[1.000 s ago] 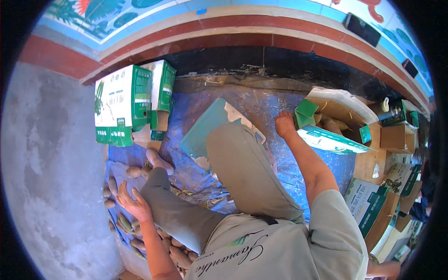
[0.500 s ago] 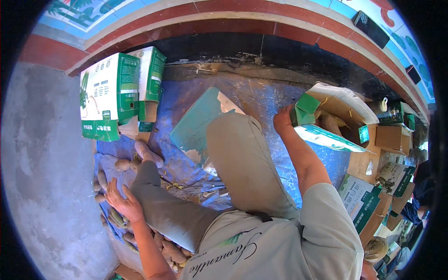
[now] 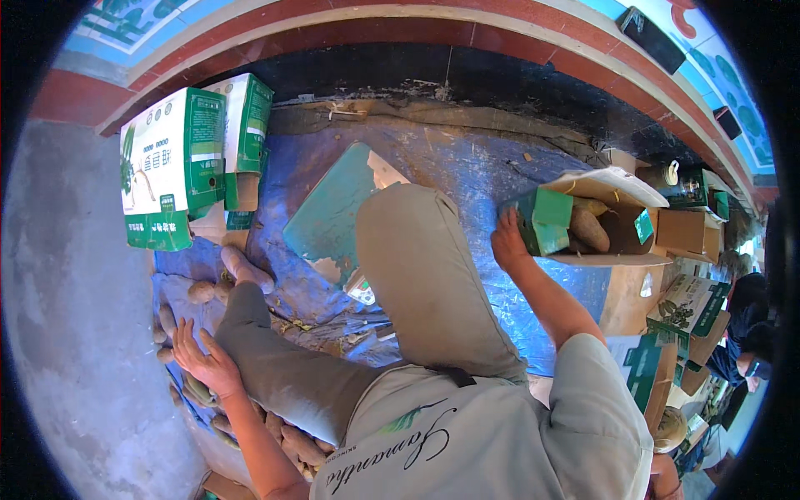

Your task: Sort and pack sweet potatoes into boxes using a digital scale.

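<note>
My right hand (image 3: pixel 509 240) grips the left end of an open cardboard box (image 3: pixel 550 229), green outside and plain brown inside. A few long brown root vegetables (image 3: pixel 590 230) lie inside it, and its green end flap stands up beside my fingers. My left hand (image 3: pixel 205 360) is beside my left leg, fingers spread and holding nothing. Below and around it lie several brown and greenish root vegetables (image 3: pixel 200 389) on a blue tarp (image 3: pixel 287 179). More brown roots (image 3: pixel 302 446) are heaped under my left thigh, partly hidden by the leg and forearm.
Two white and green boxes (image 3: pixel 158 162) stand at the far left. A worn teal board (image 3: pixel 321 217) lies beyond my knee. Further boxes (image 3: pixel 687 304) crowd the right, with other people (image 3: pixel 746 333) at the edge. A dark wall base with a red ledge (image 3: pixel 400 33) runs behind.
The box under my right hand has turned and tipped, so its printed long side no longer shows and more of the roots inside do. My left hand stays open by the leg.
</note>
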`<state>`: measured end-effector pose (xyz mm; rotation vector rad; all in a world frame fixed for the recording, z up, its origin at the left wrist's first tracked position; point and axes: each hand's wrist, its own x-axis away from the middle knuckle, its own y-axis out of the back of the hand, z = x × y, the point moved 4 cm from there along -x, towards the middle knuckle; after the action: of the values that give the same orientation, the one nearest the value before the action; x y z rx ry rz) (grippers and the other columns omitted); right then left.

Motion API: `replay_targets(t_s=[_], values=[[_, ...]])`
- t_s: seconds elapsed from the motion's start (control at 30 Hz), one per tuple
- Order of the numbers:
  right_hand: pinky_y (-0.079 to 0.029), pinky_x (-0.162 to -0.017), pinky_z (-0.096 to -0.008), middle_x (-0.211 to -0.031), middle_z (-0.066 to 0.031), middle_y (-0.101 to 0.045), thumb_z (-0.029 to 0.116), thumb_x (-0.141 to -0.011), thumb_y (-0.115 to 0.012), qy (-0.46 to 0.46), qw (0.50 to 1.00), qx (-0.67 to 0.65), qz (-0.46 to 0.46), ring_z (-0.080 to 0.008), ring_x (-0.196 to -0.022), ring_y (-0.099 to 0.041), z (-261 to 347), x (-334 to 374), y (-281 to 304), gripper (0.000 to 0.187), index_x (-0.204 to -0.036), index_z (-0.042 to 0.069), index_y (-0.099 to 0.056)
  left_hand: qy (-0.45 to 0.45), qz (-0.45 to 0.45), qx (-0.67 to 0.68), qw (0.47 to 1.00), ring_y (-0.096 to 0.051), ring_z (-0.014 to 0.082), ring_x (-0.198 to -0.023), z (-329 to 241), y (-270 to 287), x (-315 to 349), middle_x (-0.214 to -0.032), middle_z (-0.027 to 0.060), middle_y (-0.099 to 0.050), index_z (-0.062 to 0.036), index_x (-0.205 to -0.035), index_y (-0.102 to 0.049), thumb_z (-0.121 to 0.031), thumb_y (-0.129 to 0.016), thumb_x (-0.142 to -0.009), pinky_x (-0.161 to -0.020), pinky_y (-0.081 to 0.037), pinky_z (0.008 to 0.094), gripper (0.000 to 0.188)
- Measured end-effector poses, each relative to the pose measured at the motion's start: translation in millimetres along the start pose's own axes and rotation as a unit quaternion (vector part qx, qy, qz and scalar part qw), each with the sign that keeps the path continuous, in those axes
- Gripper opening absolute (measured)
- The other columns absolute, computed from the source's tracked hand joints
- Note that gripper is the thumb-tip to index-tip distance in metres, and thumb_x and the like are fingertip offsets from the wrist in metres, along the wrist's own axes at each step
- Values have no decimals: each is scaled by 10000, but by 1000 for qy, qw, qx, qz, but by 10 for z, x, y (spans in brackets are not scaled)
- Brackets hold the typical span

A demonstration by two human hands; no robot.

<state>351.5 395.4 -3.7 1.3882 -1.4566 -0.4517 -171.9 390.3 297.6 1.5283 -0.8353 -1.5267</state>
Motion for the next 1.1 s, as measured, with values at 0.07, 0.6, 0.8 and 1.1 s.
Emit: replay_targets(t_s=[0.07, 0.6, 0.8, 1.1], values=[[-105, -1084, -581, -1197, -218, -538, 205, -799, -482, 8, 1000, 24, -12, -402, -1249, -350, 25, 282, -102, 276, -878, 35, -685, -8, -1, 2, 1000, -474, 334, -1137, -4, 14, -12, -1196, 148, -562, 0, -1084, -584, -189, -478, -918, -992, -308, 467, 273], [-104, -1139, -423, -1273, -180, -510, 175, -791, -469, 38, 986, -60, 148, -291, -1342, -257, -299, 2761, -1209, 255, -862, 46, -678, -18, -16, 33, 999, -458, 351, -1163, 56, 18, -80, -1199, 166, -555, -3, -1076, -586, -200, -467, -929, -993, -321, 466, 274], [-344, -1001, -417, -1077, -108, -620, 248, -807, -528, -17, 936, -164, 312, -297, -1151, -488, -340, 2574, -1097, 240, -960, 119, -660, -12, -38, 30, 999, -466, 349, -1158, 79, -35, -69, -1193, 167, -556, 3, -1068, -585, -134, -527, -892, -987, -336, 452, 230], [-491, -783, -438, -1003, -152, -635, 261, -836, -538, -81, 913, -395, 65, -343, -916, -610, -633, 928, 268, 258, -1031, 120, -631, -2, -61, 43, 997, -498, 321, -1109, -155, -6, -136, -1109, 131, -593, -28, -989, -618, -103, -606, -814, -965, -350, 433, 191]])
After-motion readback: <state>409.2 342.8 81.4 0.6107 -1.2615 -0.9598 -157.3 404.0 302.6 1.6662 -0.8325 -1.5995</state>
